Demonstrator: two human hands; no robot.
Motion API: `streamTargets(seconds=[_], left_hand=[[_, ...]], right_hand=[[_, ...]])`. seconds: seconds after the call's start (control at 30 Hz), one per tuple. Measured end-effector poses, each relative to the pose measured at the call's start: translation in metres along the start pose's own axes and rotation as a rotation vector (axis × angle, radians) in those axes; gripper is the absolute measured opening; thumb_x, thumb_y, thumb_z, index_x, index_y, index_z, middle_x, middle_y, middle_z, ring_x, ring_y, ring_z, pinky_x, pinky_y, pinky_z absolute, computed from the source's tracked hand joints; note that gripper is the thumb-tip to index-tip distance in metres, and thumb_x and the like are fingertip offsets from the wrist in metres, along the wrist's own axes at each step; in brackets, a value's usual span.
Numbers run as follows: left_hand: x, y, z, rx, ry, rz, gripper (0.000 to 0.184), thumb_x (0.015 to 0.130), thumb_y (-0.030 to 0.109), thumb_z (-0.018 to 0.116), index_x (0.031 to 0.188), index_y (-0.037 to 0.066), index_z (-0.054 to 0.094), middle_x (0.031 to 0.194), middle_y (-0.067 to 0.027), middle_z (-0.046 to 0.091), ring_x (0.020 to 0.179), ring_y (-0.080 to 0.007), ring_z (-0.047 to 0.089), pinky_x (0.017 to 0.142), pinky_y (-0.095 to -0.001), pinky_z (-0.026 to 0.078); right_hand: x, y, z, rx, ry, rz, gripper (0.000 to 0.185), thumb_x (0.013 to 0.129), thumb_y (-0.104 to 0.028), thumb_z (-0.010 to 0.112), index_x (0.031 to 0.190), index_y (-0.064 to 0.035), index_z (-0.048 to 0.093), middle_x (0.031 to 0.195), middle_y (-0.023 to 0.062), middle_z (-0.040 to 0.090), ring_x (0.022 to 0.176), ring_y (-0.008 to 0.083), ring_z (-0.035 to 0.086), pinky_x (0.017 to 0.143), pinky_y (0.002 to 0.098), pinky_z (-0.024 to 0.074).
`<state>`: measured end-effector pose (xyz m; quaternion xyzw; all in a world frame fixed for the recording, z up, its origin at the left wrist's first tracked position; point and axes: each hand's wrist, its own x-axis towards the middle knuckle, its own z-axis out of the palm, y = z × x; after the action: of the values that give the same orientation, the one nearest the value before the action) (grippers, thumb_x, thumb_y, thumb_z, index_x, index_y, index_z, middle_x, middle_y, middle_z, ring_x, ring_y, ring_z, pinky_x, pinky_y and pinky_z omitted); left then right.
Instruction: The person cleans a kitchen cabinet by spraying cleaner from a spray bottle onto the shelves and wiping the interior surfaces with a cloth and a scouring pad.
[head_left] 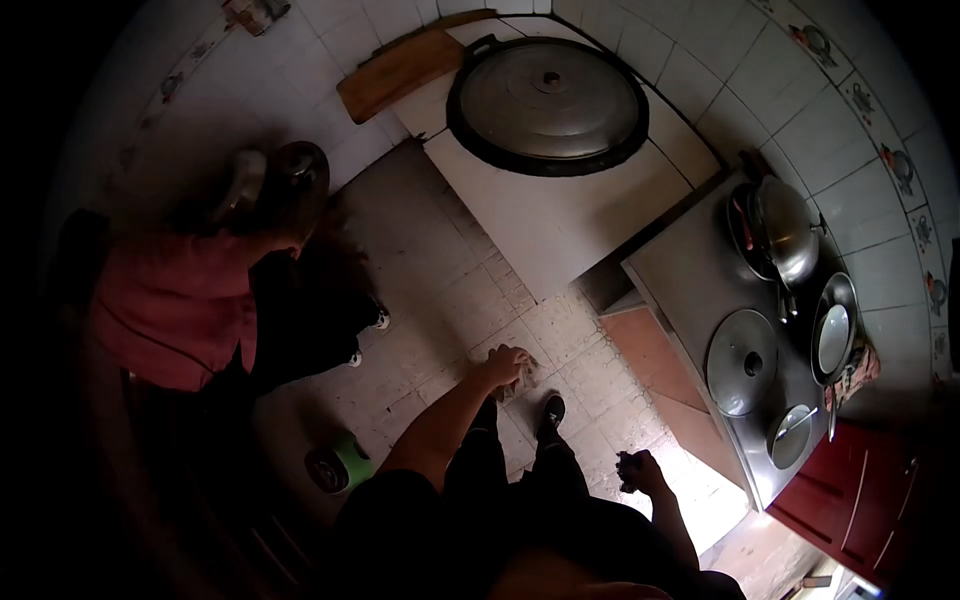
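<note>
Below the front corner of the white tiled stove, my left hand (508, 364) is closed on a crumpled, light brownish cloth (520, 383), held above the floor. My right hand (645, 472) is lower and to the right, beside the cabinet, with its fingers wrapped round a small dark object (627, 471) that I cannot make out. Both hands are apart from each other. My shoe (551, 410) shows on the floor tiles between them.
A large lidded wok (550, 105) sits in the stove. The right counter (680, 270) bears pans, a glass lid (742, 362) and a bowl (790, 437). At left stands a person in a red top (175, 300). A green container (353, 462) is on the floor.
</note>
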<state>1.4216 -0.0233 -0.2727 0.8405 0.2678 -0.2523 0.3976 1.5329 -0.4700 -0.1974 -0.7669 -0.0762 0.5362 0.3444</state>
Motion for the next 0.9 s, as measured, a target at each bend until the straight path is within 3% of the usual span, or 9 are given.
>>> streamTargets(seconds=[0.17, 0.3, 0.33, 0.4, 0.47, 0.57, 0.63, 0.77, 0.9], left_hand=[[-0.168, -0.069, 0.027, -1.486, 0.195, -0.418, 0.037, 0.088, 0.027, 0.056, 0.116, 0.005, 0.048, 0.099, -0.0107, 0.058, 0.088, -0.0206, 0.056, 0.076, -0.0343, 0.048], [-0.299, -0.108, 0.083, -2.172, 0.279, -0.171, 0.038, 0.088, 0.037, 0.055, 0.112, 0.007, 0.055, 0.11, -0.0078, 0.055, 0.097, -0.0226, 0.055, 0.079, -0.037, 0.049], [-0.336, -0.1, 0.085, -2.191, 0.461, -0.261, 0.042, 0.088, 0.04, 0.054, 0.114, 0.008, 0.052, 0.109, -0.0072, 0.055, 0.097, -0.0235, 0.055, 0.08, -0.0383, 0.049], [-0.4, -0.155, 0.161, -2.282, 0.807, 0.382, 0.041, 0.088, 0.037, 0.055, 0.117, 0.009, 0.048, 0.099, -0.0066, 0.058, 0.094, -0.0235, 0.056, 0.077, -0.0386, 0.048], [-0.47, -0.168, 0.182, -2.129, 1.229, -0.41, 0.041, 0.089, 0.036, 0.053, 0.118, 0.006, 0.049, 0.106, -0.0093, 0.055, 0.098, -0.0237, 0.053, 0.078, -0.0374, 0.046], [-0.557, -0.197, 0.219, -2.172, 1.527, -0.11, 0.044, 0.091, 0.035, 0.051, 0.121, 0.003, 0.047, 0.113, -0.0124, 0.053, 0.1, -0.024, 0.051, 0.079, -0.0353, 0.046], [-0.616, -0.237, 0.263, -2.057, 1.542, -0.227, 0.046, 0.092, 0.033, 0.05, 0.125, 0.002, 0.043, 0.117, -0.0125, 0.051, 0.102, -0.0244, 0.05, 0.081, -0.0348, 0.045], [-0.726, -0.275, 0.281, -2.385, 1.698, -0.376, 0.041, 0.093, 0.017, 0.044, 0.126, -0.005, 0.039, 0.127, -0.0124, 0.041, 0.107, -0.0264, 0.045, 0.09, -0.0358, 0.039], [-0.795, -0.316, 0.296, -2.303, 1.619, -0.246, 0.04, 0.084, -0.001, 0.039, 0.124, -0.006, 0.04, 0.121, -0.0133, 0.043, 0.104, -0.027, 0.045, 0.091, -0.0356, 0.038]], right_hand=[[0.06, -0.093, 0.026, -0.45, -0.271, -0.179, 0.022, 0.078, -0.012, 0.063, 0.09, 0.0018, 0.051, 0.069, 0.0091, 0.061, 0.054, 0.0127, 0.055, 0.048, 0.0282, 0.0455], [0.073, -0.161, 0.12, -0.674, -0.493, -0.3, 0.02, 0.078, -0.013, 0.059, 0.092, 0.0012, 0.057, 0.07, 0.0099, 0.063, 0.06, 0.0149, 0.057, 0.052, 0.0298, 0.0466], [0.071, -0.176, 0.144, -0.725, -0.568, -0.422, 0.024, 0.079, -0.018, 0.059, 0.097, -0.0016, 0.056, 0.075, 0.0105, 0.063, 0.061, 0.0168, 0.059, 0.051, 0.0311, 0.0478], [0.071, -0.189, 0.218, -0.718, -0.729, -0.432, 0.029, 0.079, -0.024, 0.059, 0.101, -0.0047, 0.055, 0.08, 0.0115, 0.063, 0.064, 0.0192, 0.06, 0.051, 0.0332, 0.0499], [0.032, -0.206, 0.29, -0.816, -0.775, -0.381, 0.027, 0.082, -0.027, 0.055, 0.098, -0.005, 0.056, 0.08, 0.0111, 0.062, 0.061, 0.0184, 0.06, 0.049, 0.0336, 0.0504], [-0.005, -0.2, 0.392, -0.953, -0.928, -0.199, 0.035, 0.083, -0.035, 0.053, 0.094, -0.0017, 0.056, 0.068, 0.011, 0.06, 0.05, 0.0213, 0.057, 0.044, 0.0335, 0.0483], [-0.057, -0.194, 0.456, -1.058, -0.924, -0.142, 0.04, 0.082, -0.038, 0.052, 0.091, 0.0006, 0.056, 0.063, 0.0124, 0.058, 0.048, 0.024, 0.057, 0.042, 0.0354, 0.047], [-0.103, -0.15, 0.577, -1.186, -0.913, -0.751, 0.043, 0.078, -0.039, 0.052, 0.094, 0.0011, 0.056, 0.082, 0.02, 0.062, 0.075, 0.0333, 0.061, 0.067, 0.0426, 0.0483], [-0.164, -0.162, 0.655, -1.056, -0.993, -0.595, 0.045, 0.075, -0.036, 0.053, 0.1, 0.0009, 0.055, 0.094, 0.0234, 0.061, 0.089, 0.0348, 0.059, 0.076, 0.0415, 0.0455]])
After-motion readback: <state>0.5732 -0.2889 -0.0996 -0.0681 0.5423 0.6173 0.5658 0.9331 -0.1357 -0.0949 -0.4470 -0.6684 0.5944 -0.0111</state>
